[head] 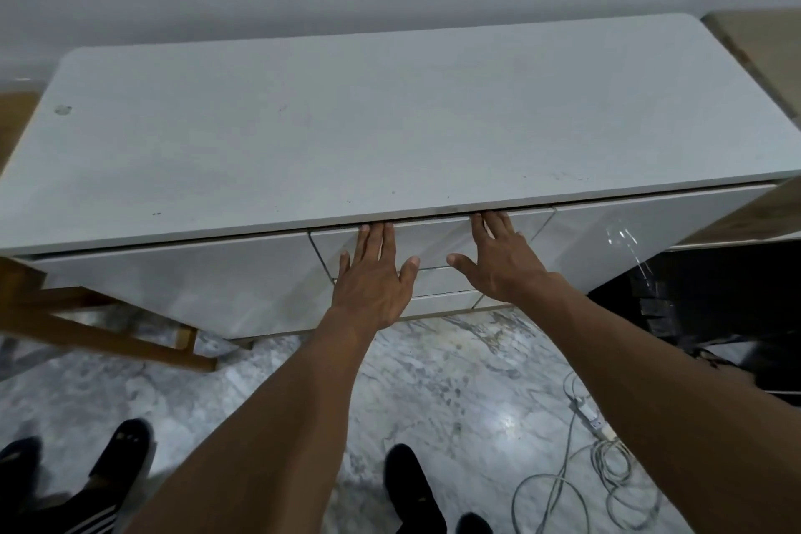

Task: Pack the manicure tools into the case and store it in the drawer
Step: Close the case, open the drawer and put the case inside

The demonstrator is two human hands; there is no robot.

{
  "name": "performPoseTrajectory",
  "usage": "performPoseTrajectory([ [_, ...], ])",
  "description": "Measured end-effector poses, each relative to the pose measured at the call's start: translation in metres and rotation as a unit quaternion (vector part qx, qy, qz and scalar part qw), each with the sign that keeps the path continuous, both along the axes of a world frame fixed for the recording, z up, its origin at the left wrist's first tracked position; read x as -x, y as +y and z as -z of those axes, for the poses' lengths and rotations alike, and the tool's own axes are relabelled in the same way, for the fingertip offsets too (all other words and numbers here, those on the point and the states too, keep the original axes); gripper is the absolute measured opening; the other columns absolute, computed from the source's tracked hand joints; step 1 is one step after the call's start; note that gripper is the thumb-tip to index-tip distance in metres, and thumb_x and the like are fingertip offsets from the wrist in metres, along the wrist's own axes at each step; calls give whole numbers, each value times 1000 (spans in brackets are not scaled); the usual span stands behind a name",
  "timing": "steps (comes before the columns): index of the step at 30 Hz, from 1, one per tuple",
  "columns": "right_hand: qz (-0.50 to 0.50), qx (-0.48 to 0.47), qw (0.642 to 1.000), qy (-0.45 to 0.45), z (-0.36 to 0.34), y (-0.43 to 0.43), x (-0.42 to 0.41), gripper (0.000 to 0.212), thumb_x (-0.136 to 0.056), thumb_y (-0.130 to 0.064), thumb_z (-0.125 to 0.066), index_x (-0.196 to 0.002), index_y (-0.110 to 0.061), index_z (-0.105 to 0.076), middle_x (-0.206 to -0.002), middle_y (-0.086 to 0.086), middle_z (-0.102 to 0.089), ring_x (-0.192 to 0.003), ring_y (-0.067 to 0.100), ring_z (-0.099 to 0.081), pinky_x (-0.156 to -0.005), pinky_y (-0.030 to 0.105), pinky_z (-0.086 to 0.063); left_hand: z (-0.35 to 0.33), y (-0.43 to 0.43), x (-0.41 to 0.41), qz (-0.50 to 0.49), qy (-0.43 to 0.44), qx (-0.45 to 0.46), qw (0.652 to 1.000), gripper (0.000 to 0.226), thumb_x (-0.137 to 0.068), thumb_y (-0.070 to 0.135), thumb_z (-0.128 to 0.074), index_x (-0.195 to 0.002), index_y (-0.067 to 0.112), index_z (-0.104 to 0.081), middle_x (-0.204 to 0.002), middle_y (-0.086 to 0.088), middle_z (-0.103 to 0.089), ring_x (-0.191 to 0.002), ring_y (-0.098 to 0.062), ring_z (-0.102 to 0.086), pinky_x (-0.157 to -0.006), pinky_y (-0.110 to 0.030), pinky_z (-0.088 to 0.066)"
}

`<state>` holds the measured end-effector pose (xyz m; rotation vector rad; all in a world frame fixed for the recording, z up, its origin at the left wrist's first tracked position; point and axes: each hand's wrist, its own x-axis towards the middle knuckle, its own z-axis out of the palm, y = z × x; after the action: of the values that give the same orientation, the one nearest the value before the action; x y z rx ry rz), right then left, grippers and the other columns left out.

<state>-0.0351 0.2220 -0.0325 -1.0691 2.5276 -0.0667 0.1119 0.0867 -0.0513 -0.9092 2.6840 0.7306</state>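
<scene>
- Against the pale wall stands a long white cabinet (390,121), its flat top bare right out to the rounded corners.
- Below the top's front edge sits the glossy white top drawer (433,236), pushed in flush with the panels either side.
- Left hand (372,273) lies flat on the drawer front, fingers spread and straight, tips at the upper edge, gripping nothing.
- Right hand (498,262) presses flat just beside it, fingers likewise apart, also empty.
- Manicure case cannot be seen; the drawer's contents are hidden.
- Marbled grey floor (433,382) lies open beneath, with a loose white cable (607,468) to the right.
- Wooden frame legs (108,334) stand at the left.
</scene>
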Motion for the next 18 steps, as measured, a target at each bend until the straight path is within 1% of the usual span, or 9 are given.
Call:
performPoseTrajectory([
  [3, -7, 5, 1000, 10, 3, 2, 0, 88, -93, -60, -40, -154, -5, -6, -162, 10, -3, -150, 31, -1, -117, 52, -22, 0, 2, -1, 1, 6, -1, 1000, 69, -101, 53, -16, -155, 18, 10, -163, 2, 15, -148, -13, 19, -121, -42, 6],
  [7, -15, 27, 999, 35, 5, 3, 1, 89, -91, -60, -44, -153, -5, -11, -156, 15, -12, -146, 33, -12, -115, 50, -28, 1, 2, -1, -3, 14, 1, 1000, 69, -102, 52, -19, -155, 17, 8, -163, 1, 15, -148, -14, 18, -121, -41, 5],
  [10, -13, 33, 999, 38, 7, 3, -1, 92, -90, -61, -45, -152, -5, -9, -154, 17, -10, -145, 35, -12, -116, 50, -26, -1, 6, 2, -14, 31, -6, 999, 69, -102, 51, -21, -155, 16, 6, -163, -1, 14, -149, -17, 16, -122, -40, 1],
  [13, -28, 38, 997, 53, 11, 4, 0, 93, -89, -62, -46, -152, -3, -10, -154, 20, -10, -145, 35, -11, -116, 49, -29, -6, 7, 8, -42, 24, -15, 999, 69, -101, 52, -22, -155, 16, 2, -161, -3, 16, -150, -23, 9, -123, -40, -6],
  [15, -29, 33, 998, 51, 10, 4, -1, 94, -88, -61, -47, -152, -2, -9, -153, 21, -10, -145, 35, -12, -116, 49, -29, -7, 10, 8, -43, 16, -4, 999, 69, -101, 53, -22, -155, 16, -1, -160, -4, 15, -150, -25, 5, -122, -41, -9],
  [17, -27, 20, 999, 36, 9, 5, 0, 95, -89, -61, -45, -152, -2, -7, -153, 21, -11, -145, 35, -13, -117, 49, -27, -10, 13, 9, -35, 4, 9, 999, 70, -101, 53, -21, -155, 14, -1, -160, -6, 11, -150, -27, 4, -122, -42, -9],
  [18, -29, 10, 999, 27, 6, 6, 0, 95, -90, -61, -44, -152, -2, -5, -155, 21, -10, -146, 36, -11, -118, 49, -24, -14, 12, 11, -41, -1, 1, 999, 71, -101, 54, -21, -155, 13, -1, -160, -6, 11, -150, -27, 3, -122, -42, -8],
])
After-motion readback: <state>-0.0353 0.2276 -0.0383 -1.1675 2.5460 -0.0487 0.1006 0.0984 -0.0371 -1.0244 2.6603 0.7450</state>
